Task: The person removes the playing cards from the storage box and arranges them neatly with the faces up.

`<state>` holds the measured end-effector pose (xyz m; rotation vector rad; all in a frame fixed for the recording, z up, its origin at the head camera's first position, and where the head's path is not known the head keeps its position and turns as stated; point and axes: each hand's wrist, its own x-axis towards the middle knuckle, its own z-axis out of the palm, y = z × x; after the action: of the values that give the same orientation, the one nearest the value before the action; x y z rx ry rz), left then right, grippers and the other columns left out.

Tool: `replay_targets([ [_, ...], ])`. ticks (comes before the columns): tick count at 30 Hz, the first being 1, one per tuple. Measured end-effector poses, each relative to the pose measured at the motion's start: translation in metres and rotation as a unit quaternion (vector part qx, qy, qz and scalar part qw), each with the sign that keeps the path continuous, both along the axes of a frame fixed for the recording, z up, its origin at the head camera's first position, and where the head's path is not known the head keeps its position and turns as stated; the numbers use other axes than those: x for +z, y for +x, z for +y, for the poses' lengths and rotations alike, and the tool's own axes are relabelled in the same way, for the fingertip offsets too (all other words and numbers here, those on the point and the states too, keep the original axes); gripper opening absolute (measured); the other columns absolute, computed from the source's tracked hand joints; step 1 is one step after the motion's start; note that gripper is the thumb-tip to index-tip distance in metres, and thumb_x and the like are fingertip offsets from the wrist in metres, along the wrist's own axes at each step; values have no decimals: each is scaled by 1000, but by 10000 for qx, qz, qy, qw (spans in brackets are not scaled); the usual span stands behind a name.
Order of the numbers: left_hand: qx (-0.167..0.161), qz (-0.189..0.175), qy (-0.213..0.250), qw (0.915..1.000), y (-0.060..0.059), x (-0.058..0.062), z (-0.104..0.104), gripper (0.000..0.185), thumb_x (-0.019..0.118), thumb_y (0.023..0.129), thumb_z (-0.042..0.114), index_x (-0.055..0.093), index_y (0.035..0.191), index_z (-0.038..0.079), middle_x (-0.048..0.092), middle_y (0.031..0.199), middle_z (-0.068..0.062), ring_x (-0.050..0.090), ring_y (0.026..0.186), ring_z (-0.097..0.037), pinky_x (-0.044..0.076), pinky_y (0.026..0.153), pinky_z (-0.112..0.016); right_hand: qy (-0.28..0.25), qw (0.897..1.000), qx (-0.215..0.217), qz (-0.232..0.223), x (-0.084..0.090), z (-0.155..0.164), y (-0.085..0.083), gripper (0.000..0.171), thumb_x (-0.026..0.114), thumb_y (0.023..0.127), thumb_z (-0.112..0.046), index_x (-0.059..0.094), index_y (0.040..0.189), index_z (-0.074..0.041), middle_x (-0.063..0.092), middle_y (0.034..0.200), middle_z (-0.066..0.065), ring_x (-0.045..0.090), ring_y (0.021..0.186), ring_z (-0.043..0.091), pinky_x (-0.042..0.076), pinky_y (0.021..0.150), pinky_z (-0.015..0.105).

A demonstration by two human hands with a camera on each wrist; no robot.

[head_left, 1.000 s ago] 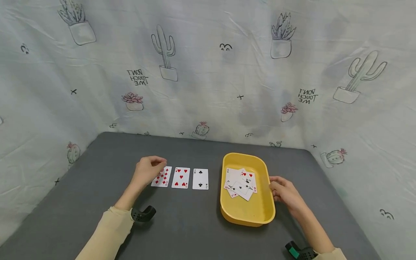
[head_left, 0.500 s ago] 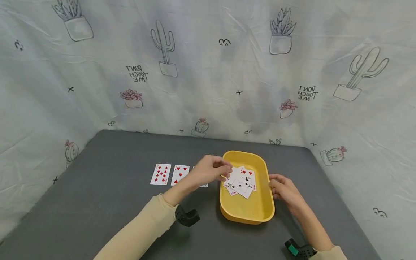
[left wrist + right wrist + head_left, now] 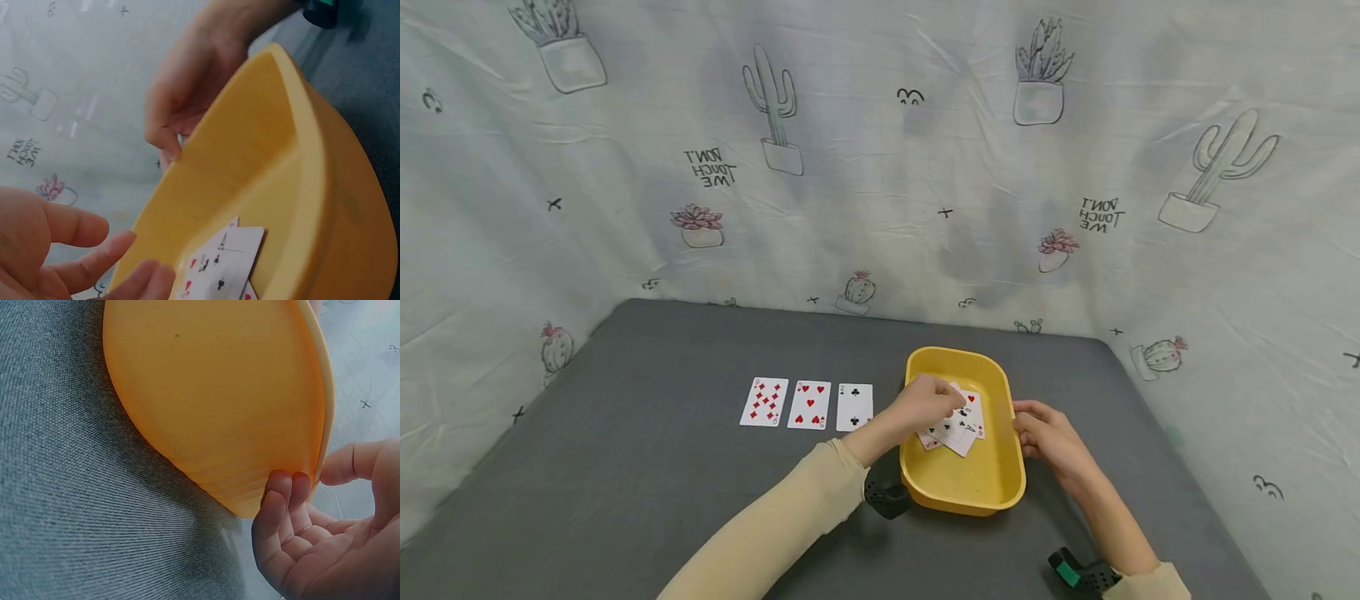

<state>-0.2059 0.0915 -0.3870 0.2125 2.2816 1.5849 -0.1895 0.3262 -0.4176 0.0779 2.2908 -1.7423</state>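
My left hand (image 3: 931, 402) is over the left part of a yellow plastic tub (image 3: 962, 497), above a small heap of playing cards (image 3: 958, 433). Its fingers (image 3: 78, 225) are loosely bent and apart in the left wrist view, with nothing between them. The heap includes an ace of clubs (image 3: 234, 262) on top; the hand hides part of it in the head view. At the tub's right side, my right hand (image 3: 1054, 442) holds the rim. The right wrist view shows several fingertips (image 3: 278, 482) curled against the outer wall, with another at the rim.
Left of the tub, three face-up cards lie in a row on the grey table (image 3: 662, 467): a diamonds card (image 3: 764, 402), a five of hearts (image 3: 809, 405) and a two of clubs (image 3: 853, 404). A cactus-print curtain (image 3: 850, 167) hangs behind.
My left hand has left the diamonds card and moved right, across the row and over the heap in the tub. My right hand has stayed at the tub's rim.
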Motion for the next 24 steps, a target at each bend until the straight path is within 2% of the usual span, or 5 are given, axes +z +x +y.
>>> replay_targets([
  [4, 84, 116, -159, 9998, -1, -4, 4, 33, 59, 97, 16, 56, 66, 8, 33, 58, 1, 32, 53, -12, 30, 53, -24, -11, 10000, 57, 7, 0, -1, -1, 39, 51, 96, -6, 48, 132, 8, 58, 85, 16, 52, 65, 15, 51, 62, 29],
  [7, 166, 58, -213, 9996, -2, -6, 5, 29, 58, 97, 16, 61, 70, 6, 39, 63, 2, 36, 57, -12, 32, 55, -25, -22, 10000, 56, 12, 0, -1, -2, 39, 52, 95, -7, 49, 132, 7, 58, 83, 14, 52, 64, 15, 51, 61, 29],
  [13, 111, -109, -413, 9990, -4, -9, 7, 23, 61, 97, 20, 71, 104, 1, 60, 93, -6, 52, 79, -16, 40, 67, -29, -32, 10000, 10, 6, 1, -2, -1, 39, 52, 95, -6, 49, 131, 7, 58, 81, 12, 51, 63, 15, 50, 59, 29],
  [20, -104, -217, -282, 9993, -4, -11, 11, 23, 61, 97, 18, 72, 99, -2, 58, 78, -5, 46, 61, -14, 37, 54, -25, -146, 9999, 7, -61, 5, -3, -1, 40, 50, 96, -4, 46, 133, 10, 57, 79, 12, 51, 62, 15, 49, 58, 29],
  [24, -10, -196, -80, 9998, -6, -17, 13, 23, 62, 97, 20, 72, 105, 0, 60, 83, -5, 51, 67, -14, 42, 59, -26, -154, 9999, 3, -68, 5, -2, -1, 40, 50, 95, -4, 46, 133, 10, 57, 79, 11, 51, 63, 16, 49, 59, 30],
])
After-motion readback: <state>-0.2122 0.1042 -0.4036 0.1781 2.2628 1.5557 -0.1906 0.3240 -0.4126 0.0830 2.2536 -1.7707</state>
